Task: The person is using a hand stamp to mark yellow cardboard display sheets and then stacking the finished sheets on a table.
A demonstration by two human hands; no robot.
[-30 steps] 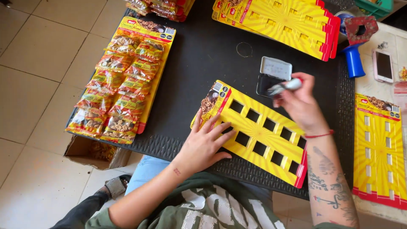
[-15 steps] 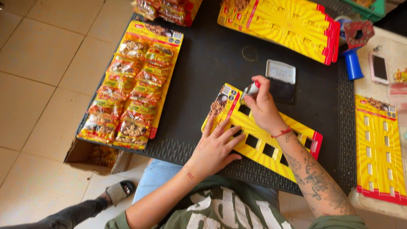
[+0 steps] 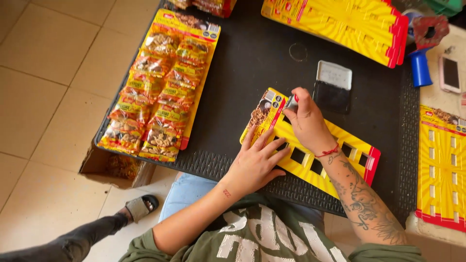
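Head view looks straight down at your two hands on a dark ribbed mat that covers the tabletop [image 3: 252,53]. Your left hand [image 3: 255,162] lies flat, fingers spread wide, pinning the near end of a yellow display card [image 3: 352,145] with rows of empty cut-out slots; it grips nothing, it only presses. Your right hand [image 3: 306,119] has its fingers closed narrow around a small stamp [image 3: 291,102], pressed down on the card's printed end, the one towards the mat's left edge. The card lies slantwise near the front edge of the mat, right before your body. Just beyond your right hand sits an open ink pad [image 3: 331,86], its pale lid folded back. As for progress, I judge this card is only at the marking stage: none of its visible slots holds anything yet. At the left edge of the mat a like card [image 3: 196,104] lies fully loaded with snack bags [image 3: 160,138], so one at least looks finished. At the far edge rests a stack of more yellow cards [image 3: 340,24], and another card [image 3: 444,170] lies at the right, off the mat, all with open slots, so much seems left. A blue-handled tape dispenser [image 3: 422,48] and a phone [image 3: 450,73] sit towards the far right corner.
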